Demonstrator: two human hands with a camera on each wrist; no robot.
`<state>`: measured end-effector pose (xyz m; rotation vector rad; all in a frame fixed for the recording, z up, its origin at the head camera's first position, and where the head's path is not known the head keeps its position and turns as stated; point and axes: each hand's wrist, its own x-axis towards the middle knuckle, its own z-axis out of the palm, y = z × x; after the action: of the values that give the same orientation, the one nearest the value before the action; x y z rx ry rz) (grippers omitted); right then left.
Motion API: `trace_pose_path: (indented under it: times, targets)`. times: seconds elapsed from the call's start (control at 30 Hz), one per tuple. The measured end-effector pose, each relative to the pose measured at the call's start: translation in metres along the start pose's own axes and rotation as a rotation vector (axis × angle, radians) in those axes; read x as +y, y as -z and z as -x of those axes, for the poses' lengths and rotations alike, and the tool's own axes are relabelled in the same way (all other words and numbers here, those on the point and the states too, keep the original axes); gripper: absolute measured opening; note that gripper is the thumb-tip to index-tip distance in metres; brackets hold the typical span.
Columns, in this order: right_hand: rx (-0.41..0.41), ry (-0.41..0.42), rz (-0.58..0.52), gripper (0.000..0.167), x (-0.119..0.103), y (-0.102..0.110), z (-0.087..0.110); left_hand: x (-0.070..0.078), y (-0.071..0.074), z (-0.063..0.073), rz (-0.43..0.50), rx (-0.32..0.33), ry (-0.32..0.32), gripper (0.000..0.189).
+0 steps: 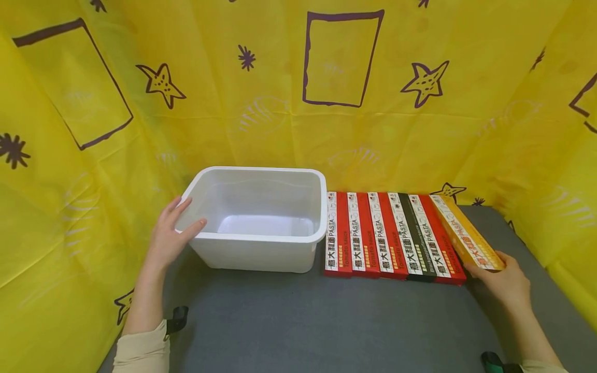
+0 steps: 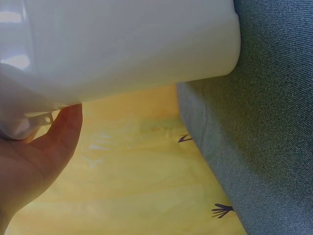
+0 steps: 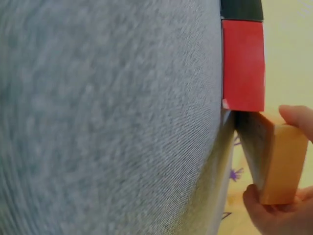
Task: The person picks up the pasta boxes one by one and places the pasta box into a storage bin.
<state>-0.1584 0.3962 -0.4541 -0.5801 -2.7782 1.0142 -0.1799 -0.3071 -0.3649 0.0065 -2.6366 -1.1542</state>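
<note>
My left hand [image 1: 173,231] grips the front left corner of a white plastic tub [image 1: 254,254], its thumb over the rim. Seen from the left wrist, fingers [image 2: 66,129] curl against the tub's rim and its smooth side wall [image 2: 132,44]. On the right, my right hand [image 1: 506,280] holds a yellow pasta box [image 1: 466,233] by its near end. In the right wrist view the yellow box [image 3: 286,164] is pinched between thumb and fingers, tilted, with its near end raised off the table. Beside it lies a red pasta box [image 3: 243,66].
Several red pasta boxes [image 1: 342,233] and one black pasta box [image 1: 410,238] lie flat in a row, right of the tub. All stand on a dark grey table [image 1: 303,321]. Yellow patterned cloth [image 1: 280,129] hangs behind and at both sides.
</note>
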Motion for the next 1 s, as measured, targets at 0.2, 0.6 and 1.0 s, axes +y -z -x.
trace_pose_path:
  times: [0.2, 0.6, 1.0]
  targets:
    - [0.113, -0.065, -0.077, 0.089, -0.01, 0.003, 0.006, 0.001, -0.001, 0.0, 0.01, 0.002, 0.0, 0.074]
    - [0.27, -0.16, -0.179, 0.083, -0.017, 0.006, 0.009, 0.003, -0.001, 0.0, 0.021, 0.0, 0.006, 0.074]
    - [0.434, -0.222, -0.312, 0.072, -0.029, 0.01, 0.014, 0.002, -0.001, 0.0, 0.022, 0.008, 0.002, 0.072]
